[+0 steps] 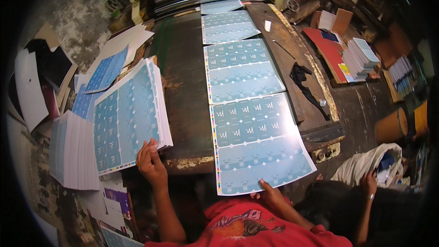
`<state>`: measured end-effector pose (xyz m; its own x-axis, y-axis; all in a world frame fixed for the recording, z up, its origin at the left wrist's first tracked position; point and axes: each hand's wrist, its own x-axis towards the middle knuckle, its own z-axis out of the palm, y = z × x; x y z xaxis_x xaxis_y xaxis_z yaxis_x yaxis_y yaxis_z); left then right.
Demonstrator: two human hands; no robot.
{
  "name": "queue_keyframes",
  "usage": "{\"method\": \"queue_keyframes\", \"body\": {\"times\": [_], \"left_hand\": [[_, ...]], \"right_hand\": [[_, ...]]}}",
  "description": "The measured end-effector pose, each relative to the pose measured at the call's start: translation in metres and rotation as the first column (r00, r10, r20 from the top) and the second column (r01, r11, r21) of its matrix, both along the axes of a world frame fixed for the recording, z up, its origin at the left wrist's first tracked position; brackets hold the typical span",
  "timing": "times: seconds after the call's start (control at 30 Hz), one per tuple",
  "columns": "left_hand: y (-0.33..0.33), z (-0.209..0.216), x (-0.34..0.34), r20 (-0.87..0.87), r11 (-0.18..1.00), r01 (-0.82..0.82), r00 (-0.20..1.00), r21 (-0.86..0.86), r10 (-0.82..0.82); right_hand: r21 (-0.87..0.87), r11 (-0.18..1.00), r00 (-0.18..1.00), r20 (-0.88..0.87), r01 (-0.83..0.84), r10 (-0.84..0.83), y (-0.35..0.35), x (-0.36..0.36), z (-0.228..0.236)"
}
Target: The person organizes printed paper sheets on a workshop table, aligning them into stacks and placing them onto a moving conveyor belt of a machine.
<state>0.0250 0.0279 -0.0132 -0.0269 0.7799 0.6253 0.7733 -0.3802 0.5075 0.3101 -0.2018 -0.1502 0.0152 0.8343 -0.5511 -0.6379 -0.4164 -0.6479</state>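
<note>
Right now, the nearest printed sheet (263,132), pale blue-green with white marks and a colour strip along its left side, is lying face up on the dark table (180,82), its near end jutting past the front edge. The right hand (270,194) is pinching that near edge, its thumb showing on top and its other fingers largely hidden underneath. Beyond, three matching sheets (244,66) are running in a line toward the dark rollers (208,0) at the table's far end.

To the left, the left hand (152,162) is touching the near right corner of a tilted stack of similar sheets (128,114); I cannot tell whether its fingers are gripping any of them. Just beside that stack, a thick pile with white edges (75,151) is standing, and bluer sheets (107,73) are lying behind it.

On the table's right side, a black cloth (302,75) is sprawling near a thin dark rod (283,49) and a small white slip (267,26). Farther right, a pile of booklets (360,59) is sitting by a red board (320,50). At lower right, another person's hand (369,184) is reaching to a whitish sack (361,162), its grip unclear, while a brown cylinder (391,126) is standing behind.
</note>
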Motion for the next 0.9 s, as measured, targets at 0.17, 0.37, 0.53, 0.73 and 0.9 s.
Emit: {"method": "queue_keyframes", "body": {"times": [0.17,0.37,0.53,0.73,0.9], "left_hand": [[0.013,-0.001,0.000,0.013,1.000,-0.002,1.000,0.029,0.001],[0.043,0.024,-0.015,0.007,0.998,0.012,1.000,-0.054,-0.011],[0.064,0.043,-0.023,0.030,0.995,0.062,0.998,-0.082,-0.060],[0.053,0.044,-0.025,0.039,0.993,0.020,0.999,-0.118,-0.015],[0.038,0.025,-0.027,0.109,0.995,-0.014,0.994,-0.102,0.025]], "right_hand": [[0.066,0.996,0.988,-0.143,0.063,-0.053,0.022,0.003,0.007],[-0.040,0.988,0.988,-0.038,0.150,-0.151,0.084,-0.003,0.041],[0.027,0.958,0.958,0.030,0.284,-0.285,0.104,-0.017,0.085],[0.097,0.930,0.933,0.028,0.354,-0.358,0.097,-0.026,0.091],[0.262,0.915,0.950,-0.147,0.307,-0.276,0.098,-0.042,0.090]]}}
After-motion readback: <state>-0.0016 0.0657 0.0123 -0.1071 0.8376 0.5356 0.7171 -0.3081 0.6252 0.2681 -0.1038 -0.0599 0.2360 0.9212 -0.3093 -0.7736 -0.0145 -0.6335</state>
